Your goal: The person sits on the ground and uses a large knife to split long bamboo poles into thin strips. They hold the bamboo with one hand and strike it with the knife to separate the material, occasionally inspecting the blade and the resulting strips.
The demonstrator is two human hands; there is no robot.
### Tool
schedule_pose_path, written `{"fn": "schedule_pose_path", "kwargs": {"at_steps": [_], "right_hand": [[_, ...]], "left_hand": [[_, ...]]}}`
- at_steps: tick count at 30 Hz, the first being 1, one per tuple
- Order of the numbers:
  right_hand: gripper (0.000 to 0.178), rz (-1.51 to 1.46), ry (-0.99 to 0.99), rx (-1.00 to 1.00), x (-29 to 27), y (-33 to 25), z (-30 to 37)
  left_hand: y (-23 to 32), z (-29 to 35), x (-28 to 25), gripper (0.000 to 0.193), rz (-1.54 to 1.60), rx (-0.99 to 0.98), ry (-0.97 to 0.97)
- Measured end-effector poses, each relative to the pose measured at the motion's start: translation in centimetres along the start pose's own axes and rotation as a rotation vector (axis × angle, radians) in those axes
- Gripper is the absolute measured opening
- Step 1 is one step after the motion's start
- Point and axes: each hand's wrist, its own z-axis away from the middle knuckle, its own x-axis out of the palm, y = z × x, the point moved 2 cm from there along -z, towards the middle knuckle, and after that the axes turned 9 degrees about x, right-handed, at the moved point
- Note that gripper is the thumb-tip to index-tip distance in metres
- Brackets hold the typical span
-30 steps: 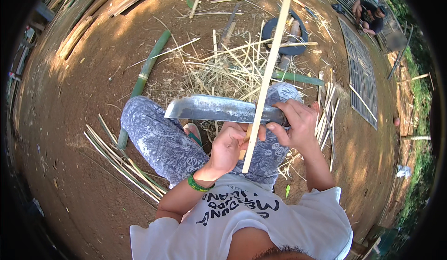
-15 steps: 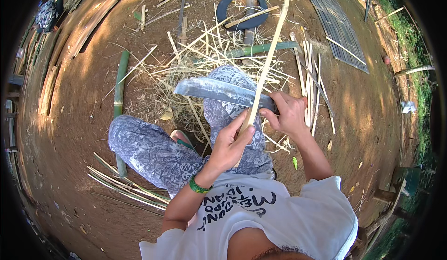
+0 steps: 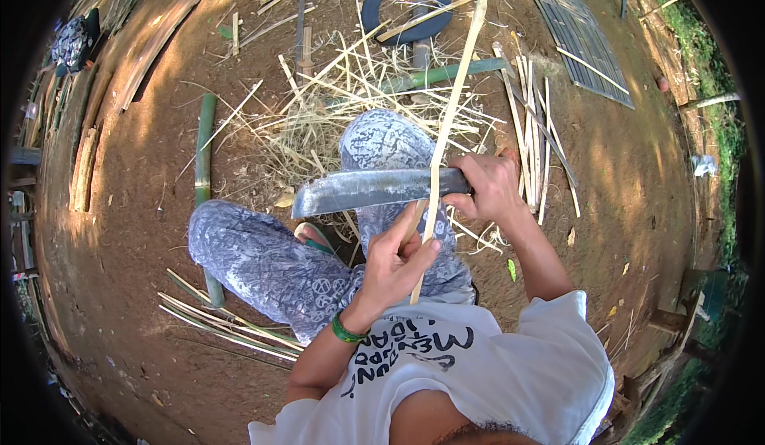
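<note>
A long, pale bamboo strip [image 3: 455, 98] slants from near my waist up past the top of the picture. My left hand [image 3: 396, 260] is closed around its lower part, index finger stretched along it. With my right hand [image 3: 488, 188] I grip a machete [image 3: 351, 191] at its handle end, which the fingers hide. The broad grey blade lies almost level across my raised knee [image 3: 388, 138], its tip to the left. Near the right hand the blade crosses the strip and touches it.
Thin shavings [image 3: 303, 146] heap up beyond my knees around a green bamboo piece [image 3: 446, 74]. Another green bamboo length [image 3: 205, 146] lies at the left. Cut strips rest at right [image 3: 527, 126] and lower left [image 3: 227, 325]. A dark ring-shaped pad [image 3: 442, 27] lies at the far side.
The machete has come slightly nearer to me and turned more level, its tip lower. The strip stands a little steeper, and my left hand has slid slightly down. Both hands keep their hold.
</note>
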Motion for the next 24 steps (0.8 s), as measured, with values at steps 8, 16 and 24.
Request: {"fn": "schedule_pose_path", "kwargs": {"at_steps": [8,16,24], "right_hand": [[0.056,0.055,0.041,0.069,-2.5,1.2,-1.6],[0.061,0.132,0.155,-0.139,-6.0,-2.0,-4.0],[0.064,0.187,0.188,-0.176,-7.2,-3.5,-5.0]], "left_hand": [[0.3,2.8,-0.3,0.062,-0.083,0.000,0.014],[1.9,3.3,-2.5,0.073,-0.262,0.236,-0.038],[2.0,3.7,-3.0,0.075,-0.174,0.266,-0.025]]}}
